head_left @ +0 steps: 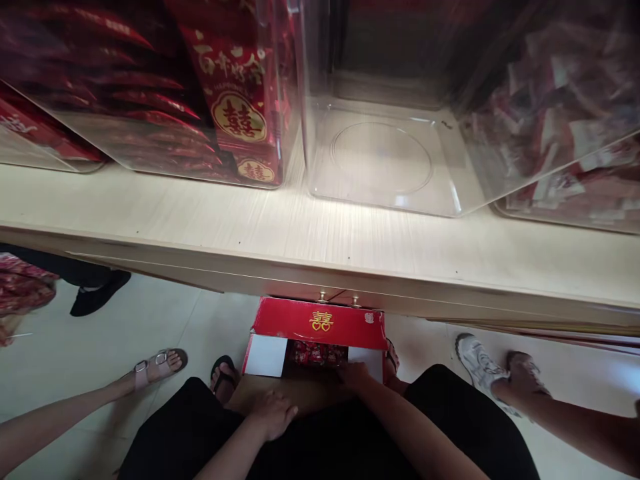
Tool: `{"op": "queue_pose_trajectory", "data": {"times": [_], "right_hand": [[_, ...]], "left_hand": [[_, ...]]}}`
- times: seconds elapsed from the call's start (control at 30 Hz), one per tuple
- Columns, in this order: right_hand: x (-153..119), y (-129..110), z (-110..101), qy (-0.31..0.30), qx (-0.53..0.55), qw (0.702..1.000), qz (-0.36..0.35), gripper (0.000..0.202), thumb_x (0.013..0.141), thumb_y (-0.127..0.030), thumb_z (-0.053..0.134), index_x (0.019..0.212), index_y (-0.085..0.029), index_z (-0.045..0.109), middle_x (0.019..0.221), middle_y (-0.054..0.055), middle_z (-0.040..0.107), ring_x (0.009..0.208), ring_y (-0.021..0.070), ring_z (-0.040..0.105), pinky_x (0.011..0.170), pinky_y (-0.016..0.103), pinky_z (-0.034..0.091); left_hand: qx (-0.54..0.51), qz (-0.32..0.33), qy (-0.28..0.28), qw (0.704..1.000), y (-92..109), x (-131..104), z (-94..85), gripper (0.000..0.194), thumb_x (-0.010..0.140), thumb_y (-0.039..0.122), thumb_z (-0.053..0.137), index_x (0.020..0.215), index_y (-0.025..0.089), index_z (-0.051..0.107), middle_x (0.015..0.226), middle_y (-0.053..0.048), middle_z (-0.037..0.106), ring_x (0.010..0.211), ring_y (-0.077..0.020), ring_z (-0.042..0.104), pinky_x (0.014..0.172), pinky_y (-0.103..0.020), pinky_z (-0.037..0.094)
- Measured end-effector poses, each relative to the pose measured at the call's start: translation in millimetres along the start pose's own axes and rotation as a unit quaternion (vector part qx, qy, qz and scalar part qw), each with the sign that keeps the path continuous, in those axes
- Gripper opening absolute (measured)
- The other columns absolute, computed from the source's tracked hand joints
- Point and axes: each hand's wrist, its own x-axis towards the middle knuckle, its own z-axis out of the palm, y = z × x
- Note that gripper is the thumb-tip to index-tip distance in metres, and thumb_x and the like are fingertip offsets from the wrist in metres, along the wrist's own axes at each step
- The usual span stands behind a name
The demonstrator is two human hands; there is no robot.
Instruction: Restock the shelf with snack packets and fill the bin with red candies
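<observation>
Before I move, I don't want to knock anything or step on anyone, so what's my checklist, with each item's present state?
1. Red box open: ok, red wrapped packets show inside.
2. Right hand has a secure hold: cannot tell, its fingers are partly hidden at the opening.
3. Left hand away from the packets: ok, it lies over the brown cardboard.
4. Middle clear plastic bin upright on the counter: ok.
5. Others' feet well away: not ok, a buckled sandal is to the left, pale sneakers to the right.
</observation>
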Motion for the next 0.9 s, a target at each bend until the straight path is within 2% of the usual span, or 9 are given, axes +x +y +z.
{"op": "queue_pose_trajectory", "data": {"times": [0.1, 0.17, 0.23, 0.33, 0.43, 0.53, 0.67, 0.8, 0.9], "right_hand": [[4, -6, 2, 0.006, -0.031, 0.999, 0.044, 0.028, 0.064, -0.03, 0.06, 0.084, -0.01, 0.063, 0.094, 0.02, 0.059, 0.086, 0.035, 0.054, 0.064, 0.047, 0.042], [-4, 0, 3, 0.026, -0.033, 0.997, 0.068, 0.019, 0.071, -0.017, 0.051, 0.083, -0.009, 0.063, 0.091, 0.02, 0.059, 0.086, 0.032, 0.054, 0.067, 0.044, 0.042], [-22, 18, 4, 0.048, -0.029, 0.994, 0.096, 0.026, 0.074, -0.007, 0.04, 0.088, -0.009, 0.062, 0.092, 0.019, 0.058, 0.085, 0.0284, 0.055, 0.068, 0.041, 0.042], [-56, 59, 7, 0.125, -0.008, 0.98, 0.155, 0.042, 0.073, -0.008, 0.039, 0.114, -0.012, 0.048, 0.114, 0.02, 0.046, 0.099, 0.03, 0.049, 0.075, 0.04, 0.041], [-78, 93, 9, 0.289, 0.105, 0.917, 0.254, 0.066, 0.072, -0.016, 0.044, 0.132, -0.008, 0.017, 0.133, 0.02, 0.022, 0.113, 0.0266, 0.038, 0.085, 0.032, 0.037], [-80, 102, 7, 0.318, 0.258, 0.842, 0.35, 0.059, 0.08, -0.029, 0.033, 0.13, -0.002, 0.017, 0.125, 0.024, 0.034, 0.107, 0.0271, 0.045, 0.082, 0.033, 0.038], [-75, 93, -2, 0.229, 0.341, 0.858, 0.309, 0.038, 0.078, -0.031, 0.035, 0.101, -0.01, 0.056, 0.087, 0.017, 0.061, 0.087, 0.0289, 0.057, 0.072, 0.034, 0.04], [-101, 83, -23, 0.24, 0.361, 0.862, 0.264, 0.032, 0.077, -0.035, 0.038, 0.09, -0.015, 0.06, 0.084, 0.011, 0.064, 0.086, 0.0253, 0.058, 0.07, 0.03, 0.041], [-137, 65, -39, 0.245, 0.496, 0.812, 0.187, 0.039, 0.075, -0.043, 0.042, 0.093, -0.014, 0.058, 0.086, 0.009, 0.065, 0.082, 0.0237, 0.06, 0.065, 0.028, 0.045]], "left_hand": [[0.006, -0.024, 0.018, 1.0, -5, -6, 8.5, 0.032, 0.082, 0.039, 0.04, 0.089, 0.014, 0.058, 0.101, -0.007, 0.058, 0.099, -0.0206, 0.049, 0.088, -0.042, 0.033], [0.009, -0.033, 0.036, 0.999, -6, -2, 6.9, 0.032, 0.083, 0.038, 0.039, 0.091, 0.013, 0.057, 0.099, -0.005, 0.058, 0.097, -0.0217, 0.051, 0.085, -0.041, 0.036], [0.014, -0.037, 0.049, 0.998, -8, 5, 3.4, 0.031, 0.083, 0.036, 0.04, 0.096, 0.013, 0.055, 0.099, -0.005, 0.058, 0.096, -0.0224, 0.051, 0.083, -0.041, 0.038], [0.022, -0.041, 0.051, 0.998, -10, 14, 0.0, 0.03, 0.08, 0.035, 0.046, 0.101, 0.014, 0.053, 0.105, -0.005, 0.055, 0.099, -0.0236, 0.049, 0.083, -0.043, 0.039], [0.023, -0.047, 0.04, 0.998, -8, 15, -0.2, 0.028, 0.079, 0.035, 0.048, 0.097, 0.014, 0.055, 0.103, -0.004, 0.056, 0.099, -0.0248, 0.049, 0.083, -0.043, 0.039], [0.01, -0.05, 0.033, 0.998, 3, 5, 2.9, 0.031, 0.077, 0.037, 0.049, 0.097, 0.015, 0.057, 0.103, -0.006, 0.057, 0.1, -0.0265, 0.049, 0.082, -0.046, 0.038], [-0.023, -0.056, 0.052, 0.997, 24, -17, 16.2, 0.044, 0.067, 0.022, 0.062, 0.11, 0.019, 0.052, 0.125, -0.011, 0.044, 0.117, -0.0336, 0.03, 0.09, -0.053, 0.024], [-0.103, -0.131, 0.103, 0.981, 29, -29, 32.1, 0.035, 0.071, 0.011, 0.057, 0.105, 0.014, 0.052, 0.125, -0.01, 0.041, 0.119, -0.0297, 0.028, 0.092, -0.051, 0.025], [-0.222, -0.2, 0.161, 0.941, 15, -33, 38.2, 0.023, 0.077, 0.021, 0.052, 0.099, 0.013, 0.053, 0.117, -0.008, 0.047, 0.11, -0.0239, 0.04, 0.089, -0.047, 0.033]]}}
